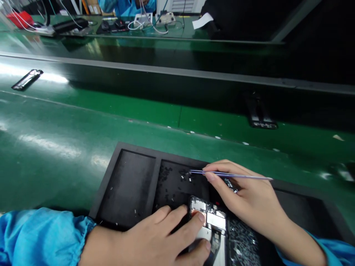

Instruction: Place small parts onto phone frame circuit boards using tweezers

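Fingers (217,183) of the right hand (251,199) pinch one pair of tweezers (233,174); the left hand (158,236), fingers spread, touches one opened phone (216,221)

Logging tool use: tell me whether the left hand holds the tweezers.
No, the right hand holds the tweezers; the left hand rests on the opened phone.

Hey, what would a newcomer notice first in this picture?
Probably the right hand over the black tray, pinching slim purplish tweezers whose tips are near small parts in a compartment. Next, the left hand, fingers on an opened phone-like device at bottom centre. The green bench around them stands out too.
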A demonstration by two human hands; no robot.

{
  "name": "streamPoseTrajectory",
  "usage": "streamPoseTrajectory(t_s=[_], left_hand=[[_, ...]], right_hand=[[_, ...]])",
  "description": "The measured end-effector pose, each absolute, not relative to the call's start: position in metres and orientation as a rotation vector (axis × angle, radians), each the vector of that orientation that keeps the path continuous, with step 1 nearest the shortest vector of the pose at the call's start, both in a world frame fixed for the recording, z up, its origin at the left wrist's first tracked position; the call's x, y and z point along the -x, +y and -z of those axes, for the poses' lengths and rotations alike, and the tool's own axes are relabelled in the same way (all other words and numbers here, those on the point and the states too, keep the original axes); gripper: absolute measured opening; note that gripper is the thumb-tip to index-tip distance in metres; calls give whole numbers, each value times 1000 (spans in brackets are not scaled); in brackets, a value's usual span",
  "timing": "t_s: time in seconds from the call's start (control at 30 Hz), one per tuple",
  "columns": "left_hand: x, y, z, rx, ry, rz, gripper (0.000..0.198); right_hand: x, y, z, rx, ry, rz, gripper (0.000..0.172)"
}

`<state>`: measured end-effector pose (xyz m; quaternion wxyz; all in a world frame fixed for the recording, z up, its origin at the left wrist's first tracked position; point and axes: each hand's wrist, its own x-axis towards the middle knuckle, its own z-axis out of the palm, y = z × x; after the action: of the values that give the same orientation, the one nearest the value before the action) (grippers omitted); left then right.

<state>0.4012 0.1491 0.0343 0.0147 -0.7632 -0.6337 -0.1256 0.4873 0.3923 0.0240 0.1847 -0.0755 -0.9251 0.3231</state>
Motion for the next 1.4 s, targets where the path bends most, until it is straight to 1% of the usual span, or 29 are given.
streamPoseTrajectory(t_s=[0.1, 0.4, 0.53, 0.57, 0.67, 0.77, 1.0, 1.2, 1.4], left_hand=[[-401, 149, -33, 2364, -1979, 393, 38], [-402, 150, -36, 2385, -1989, 395, 39], [-390, 154, -50, 2369, -2149, 585, 52], [-383, 157, -54, 2349, -2211, 631, 52], [-360, 168, -57, 2390, -2250, 644, 42], [-340, 180, -50, 2491, -2070, 641, 37], [-333, 190, -32, 2541, -1816, 607, 34], [-334, 190, -31, 2529, -1780, 562, 31], [-336, 192, -34, 2499, -1834, 434, 34]], right_hand=[[-489, 394, -25, 225, -2630, -906, 9], [-489, 395, -23, 176, -2622, -943, 7], [-505, 390, -36, 368, -2493, -988, 13], [-511, 387, -40, 412, -2472, -1020, 15], [-528, 379, -45, 428, -2481, -1092, 18], [-534, 373, -42, 387, -2537, -1063, 19], [-528, 372, -38, 306, -2534, -1073, 20], [-527, 372, -41, 190, -2572, -1061, 20], [-531, 377, -39, 170, -2605, -1179, 21]])
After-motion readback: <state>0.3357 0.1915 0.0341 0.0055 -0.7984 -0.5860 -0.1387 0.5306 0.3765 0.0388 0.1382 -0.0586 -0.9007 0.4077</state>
